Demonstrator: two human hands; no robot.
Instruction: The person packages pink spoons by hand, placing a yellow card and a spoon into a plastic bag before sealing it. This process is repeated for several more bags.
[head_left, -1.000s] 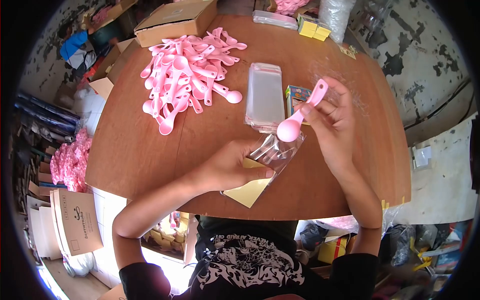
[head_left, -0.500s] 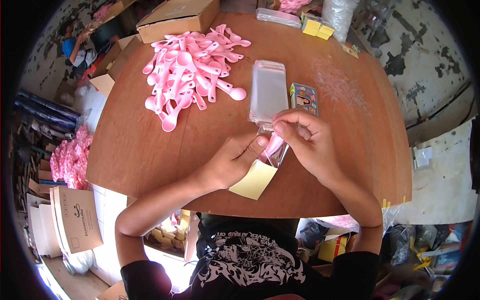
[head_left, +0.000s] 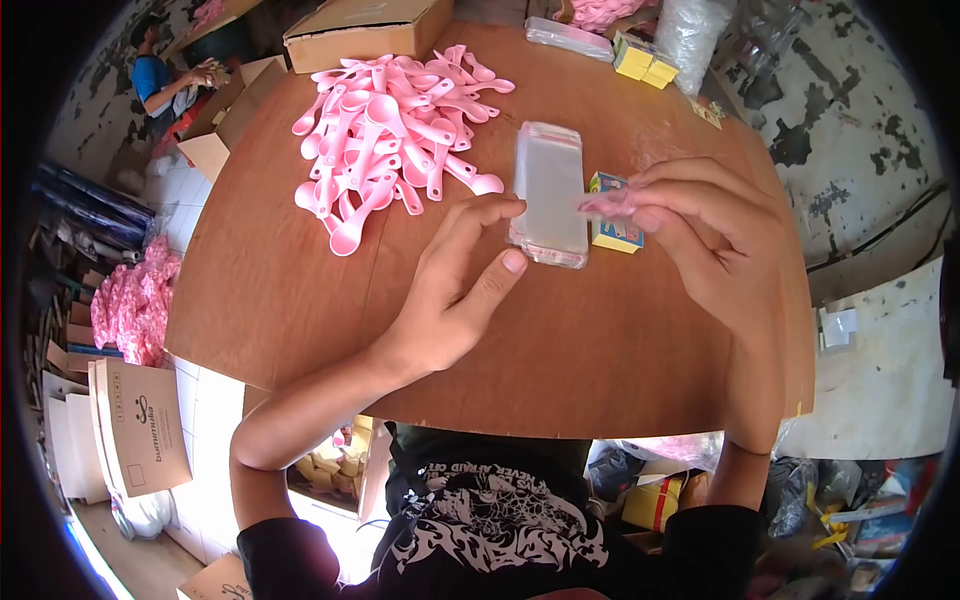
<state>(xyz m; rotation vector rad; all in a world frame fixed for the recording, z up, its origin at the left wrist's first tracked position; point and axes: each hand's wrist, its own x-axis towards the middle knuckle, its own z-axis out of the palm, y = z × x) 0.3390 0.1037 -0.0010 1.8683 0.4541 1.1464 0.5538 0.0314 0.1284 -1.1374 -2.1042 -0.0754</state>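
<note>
My left hand [head_left: 455,285] is open, thumb and fingers apart, with its fingertips near the left edge of a stack of clear plastic bags [head_left: 551,190]. My right hand [head_left: 715,225] pinches a thin, pinkish see-through plastic strip [head_left: 606,205], blurred, above a small printed box [head_left: 617,233] with yellow sides. The box lies just right of the bags. Farther off to the left is a heap of pink measuring spoons [head_left: 385,130].
A cardboard box [head_left: 365,32] sits at the table's far edge. Yellow card stacks [head_left: 645,62] and a clear plastic roll [head_left: 690,40] are at the far right. Below the front edge is a carton [head_left: 335,475] of packets. Another person [head_left: 158,80] works at the back left.
The clear packet with a pink spoon and yellow card has left my hands. My left hand has opened; my right hand has moved right and up, now pinching a pinkish strip.
</note>
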